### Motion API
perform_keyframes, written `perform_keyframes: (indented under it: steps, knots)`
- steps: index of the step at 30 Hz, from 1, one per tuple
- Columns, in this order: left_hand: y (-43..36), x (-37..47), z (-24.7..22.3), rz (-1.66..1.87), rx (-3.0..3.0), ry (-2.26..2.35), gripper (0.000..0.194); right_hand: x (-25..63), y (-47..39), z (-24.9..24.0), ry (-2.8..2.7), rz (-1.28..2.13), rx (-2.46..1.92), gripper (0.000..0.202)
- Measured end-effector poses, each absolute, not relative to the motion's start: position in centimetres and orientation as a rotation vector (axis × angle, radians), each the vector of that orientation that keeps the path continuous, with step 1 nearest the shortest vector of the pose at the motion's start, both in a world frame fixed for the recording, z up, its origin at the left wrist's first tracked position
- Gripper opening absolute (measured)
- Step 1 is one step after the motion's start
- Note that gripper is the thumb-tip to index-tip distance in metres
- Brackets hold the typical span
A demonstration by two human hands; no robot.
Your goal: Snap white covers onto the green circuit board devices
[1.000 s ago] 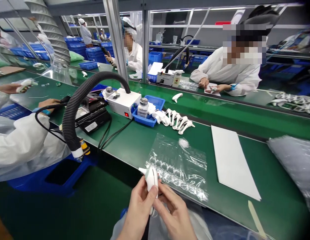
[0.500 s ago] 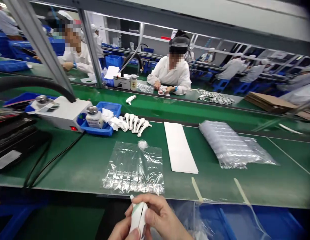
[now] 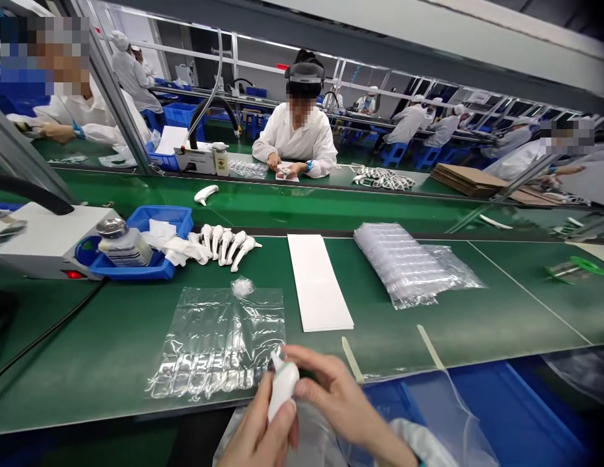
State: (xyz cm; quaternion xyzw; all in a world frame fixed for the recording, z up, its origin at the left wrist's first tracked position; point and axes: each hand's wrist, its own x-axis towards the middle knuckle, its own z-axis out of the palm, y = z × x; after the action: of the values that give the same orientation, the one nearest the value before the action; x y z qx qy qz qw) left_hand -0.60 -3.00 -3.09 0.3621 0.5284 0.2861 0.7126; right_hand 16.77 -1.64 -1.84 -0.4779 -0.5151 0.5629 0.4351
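A white ear thermometer with a narrow tip and a bit of green near it is held over the table's front edge, tip pointing away from me. My left hand is closed around its lower body, thumb on top. My right hand touches it from the right, thumb at its side and forefinger by the tip. Just beyond my hands, clear plastic bags lie flat on the green table. Farther back is a row of similar white thermometers.
A white stack of sheets and clear air-cushion sleeves lie to the right. At left are a blue tray with a metal-topped bottle, and a white box. A co-worker sits opposite, beyond the green belt.
My view has swung to the right, so the table's things sit farther left. The thermometer has been turned to show a smooth face, and my right fingers have opened out a little around it.
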Motion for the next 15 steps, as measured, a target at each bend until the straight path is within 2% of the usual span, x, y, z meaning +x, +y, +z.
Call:
perform_keyframes:
  steps: [3,5,10,15]
  knots:
    - [0.3,1.6,-1.4,0.683,0.848,0.94,0.036,21.9,1.1,-1.8,-1.61,0.873,-1.394,0.02]
    - [2.5,3.4,-1.0,0.758,0.845,0.949,0.036,24.7,2.6,-2.7,-1.704,0.691,-1.462,0.019]
    - [5.8,7.2,-2.8,0.845,0.98,1.047,0.036,26.9,4.2,-5.3,-1.784,0.708,-1.515,0.014]
    - [6.2,7.7,-4.1,0.817,1.072,1.087,0.033,26.0,4.4,-5.0,-1.81,0.715,-1.596,0.012]
